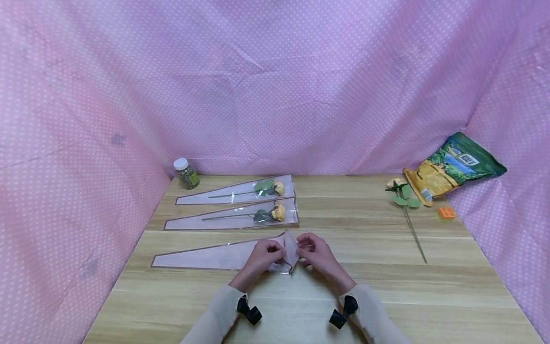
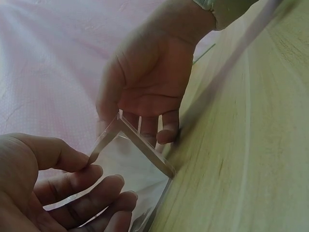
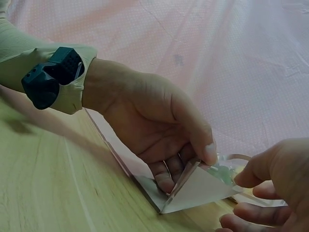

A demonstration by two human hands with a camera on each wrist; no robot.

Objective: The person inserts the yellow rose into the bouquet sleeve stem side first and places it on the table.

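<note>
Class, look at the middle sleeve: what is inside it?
The middle sleeve holds a yellow rose with green leaves and a stem; the rose's underside is hidden.

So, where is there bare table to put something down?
Bare wood lies between the right hand and loose rose, and in front of the nearest wrapper, left of the left hand. Crowded: back left, jar, two filled wrappers; back right, packet, orange block.

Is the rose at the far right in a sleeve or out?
Out: the rose lies directly on the tabletop, its stem and leaves uncovered, with nothing wrapped around them.
</note>
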